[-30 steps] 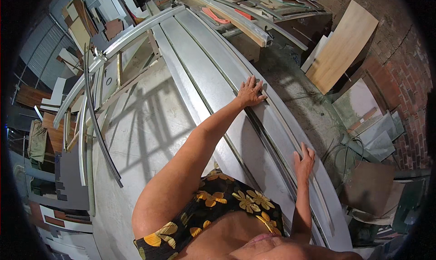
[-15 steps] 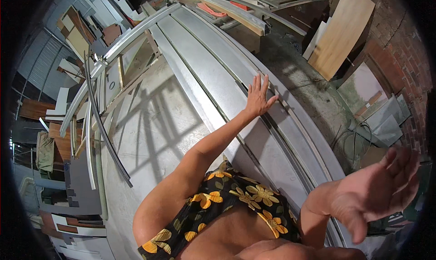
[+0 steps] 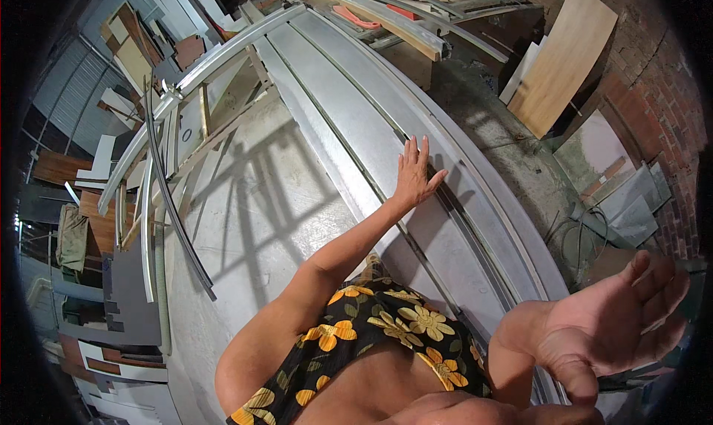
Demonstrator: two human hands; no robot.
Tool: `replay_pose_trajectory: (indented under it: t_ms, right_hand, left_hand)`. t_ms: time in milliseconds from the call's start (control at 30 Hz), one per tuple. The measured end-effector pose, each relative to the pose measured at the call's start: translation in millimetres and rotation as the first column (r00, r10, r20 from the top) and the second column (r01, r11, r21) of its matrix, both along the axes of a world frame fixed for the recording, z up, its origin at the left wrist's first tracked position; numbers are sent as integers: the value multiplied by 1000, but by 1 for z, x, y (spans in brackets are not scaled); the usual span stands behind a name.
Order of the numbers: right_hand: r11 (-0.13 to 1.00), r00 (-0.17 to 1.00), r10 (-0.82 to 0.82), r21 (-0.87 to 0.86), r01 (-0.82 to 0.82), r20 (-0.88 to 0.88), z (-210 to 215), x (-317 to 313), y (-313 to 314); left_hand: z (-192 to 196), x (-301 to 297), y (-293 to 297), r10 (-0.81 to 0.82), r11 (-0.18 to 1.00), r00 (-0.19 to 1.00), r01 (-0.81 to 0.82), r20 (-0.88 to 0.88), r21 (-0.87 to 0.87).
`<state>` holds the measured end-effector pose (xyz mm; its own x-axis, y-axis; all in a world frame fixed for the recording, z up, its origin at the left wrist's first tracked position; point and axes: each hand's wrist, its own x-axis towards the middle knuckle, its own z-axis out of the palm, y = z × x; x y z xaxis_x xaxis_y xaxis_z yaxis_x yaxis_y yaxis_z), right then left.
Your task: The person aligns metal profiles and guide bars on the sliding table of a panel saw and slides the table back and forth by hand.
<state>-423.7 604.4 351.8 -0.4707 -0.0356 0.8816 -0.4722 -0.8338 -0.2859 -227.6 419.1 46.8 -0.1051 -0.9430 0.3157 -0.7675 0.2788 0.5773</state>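
— So, starting at the left edge, what sits there?

— Loose curved metal strips [image 3: 167, 202] lean along the left side of the long grey metal panel [image 3: 349, 128], near its far corner. They look unsecured; a nudge to the panel could send them sliding.

— And the left hand [image 3: 413, 174]?

— It lies flat on the panel, fingers spread wide, holding nothing, just beside the dark groove [image 3: 438, 224] that runs the panel's length. The arm is stretched far out, so weight on that palm could slip on smooth metal, or a fingertip could catch in the groove.

— The right hand [image 3: 609, 328]?

— It hangs in the air off the panel's right edge, palm open, fingers loosely curled, empty. With only one hand bearing down, the panel may tip or shift toward the brick wall [image 3: 661, 91].

— Anything beyond?

— A plywood board [image 3: 564, 57] leans at the right, well apart.
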Motion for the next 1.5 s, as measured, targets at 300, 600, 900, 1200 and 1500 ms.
replay_pose_trajectory:
  t_ms: [300, 600, 900, 1200, 1500]
  right_hand:
    - [996, 997, -24, -80, 29, 67, 34, 30, -9]
    - [996, 1000, 27, -86, -27, 2, 18, 16, 11]
    - [912, 856, 402, 62, -404, -325, 13, -1, 19]
    - [751, 671, 659, 248, -612, -341, 2, 51, -30]
    - [762, 725, 647, 220, -609, -236, 7, 45, -33]
  left_hand:
    - [0, 13, 5, 65, 997, 998, -66, -15, -32]
    - [8, 18, 19, 66, 997, 998, -66, -6, -36]
    - [13, 6, 28, 39, 998, 999, -39, -13, -38]
    - [0, 36, 28, 18, 997, 1000, -19, -10, -75]
    - [15, 24, 41, 93, 991, 996, -92, 8, -96]
